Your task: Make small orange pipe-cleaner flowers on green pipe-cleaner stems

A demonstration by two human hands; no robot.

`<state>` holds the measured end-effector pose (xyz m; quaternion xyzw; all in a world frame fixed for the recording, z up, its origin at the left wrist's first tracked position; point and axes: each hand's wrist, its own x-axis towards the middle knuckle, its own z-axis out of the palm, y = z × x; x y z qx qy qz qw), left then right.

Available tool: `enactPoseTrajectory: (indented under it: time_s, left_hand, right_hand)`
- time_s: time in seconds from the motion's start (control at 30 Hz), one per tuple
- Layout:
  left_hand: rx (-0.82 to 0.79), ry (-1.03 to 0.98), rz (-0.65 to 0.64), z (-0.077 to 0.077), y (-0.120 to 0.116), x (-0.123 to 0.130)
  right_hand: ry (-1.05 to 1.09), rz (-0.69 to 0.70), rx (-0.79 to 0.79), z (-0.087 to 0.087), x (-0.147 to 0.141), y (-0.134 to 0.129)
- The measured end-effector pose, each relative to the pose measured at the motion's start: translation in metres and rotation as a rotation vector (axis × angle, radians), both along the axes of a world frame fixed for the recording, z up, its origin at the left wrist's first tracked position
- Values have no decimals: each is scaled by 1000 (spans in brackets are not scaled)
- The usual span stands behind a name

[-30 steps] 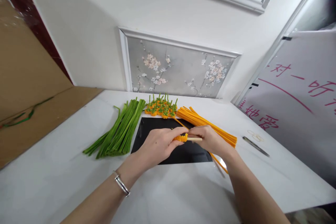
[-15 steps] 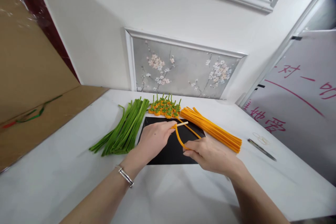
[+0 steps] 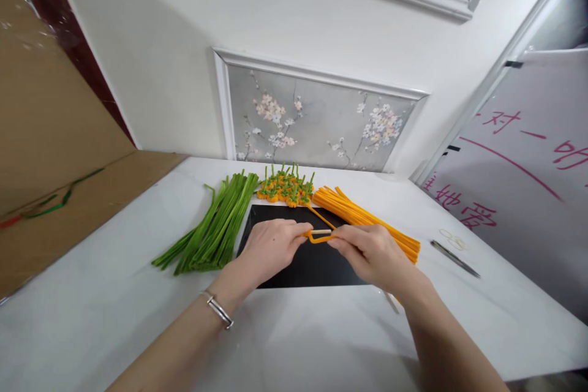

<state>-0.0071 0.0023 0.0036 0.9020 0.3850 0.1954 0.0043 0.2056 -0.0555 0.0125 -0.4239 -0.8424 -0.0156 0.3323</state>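
Above the black mat [image 3: 303,266], my left hand [image 3: 273,245] pinches a thin pale wooden stick [image 3: 321,232] together with one end of an orange pipe cleaner [image 3: 319,240]. My right hand [image 3: 374,254] is closed on the pipe cleaner further along, with its fingertips at the stick's free end. Between the hands the pipe cleaner dips in a shallow bend just below the stick. Whether it is wound round the stick under my left fingers is hidden. Another orange pipe cleaner [image 3: 321,217] lies across the mat's far edge.
Green pipe cleaners [image 3: 220,226] lie bundled left of the mat, orange pipe cleaners [image 3: 367,214] to its right. Small orange pumpkin-like pieces with green stems [image 3: 287,187] cluster behind it. Tweezers [image 3: 454,258] lie at the right, cardboard [image 3: 114,196] at the left, and a wall behind.
My right hand has moved up and toward the stick's free end. The pipe cleaner, hanging in a long curve before, now runs close beneath the stick. My left hand keeps its pinch.
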Motion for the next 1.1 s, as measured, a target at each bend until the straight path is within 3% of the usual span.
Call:
enactPoseTrajectory:
  time_s: [0.27,0.5,0.67,0.9,1.1]
  left_hand:
    - [-41,20,-90,4,-3,4]
    - [-83,45,-199,3,-7,8]
    - [-60,-5,-277,6,-9,11]
    - [102,-242,-304,5,-8,10]
    - [73,-315,-171,4,-3,4]
  right_hand:
    - [124,-180,205,-2,10,17]
    - [110,-317,108,-6,14,27]
    - [-13,-402,-57,-13,18,37]
    - [-213,-168,-342,-28,17,34]
    - [-243,14,-469,-20,10,19]
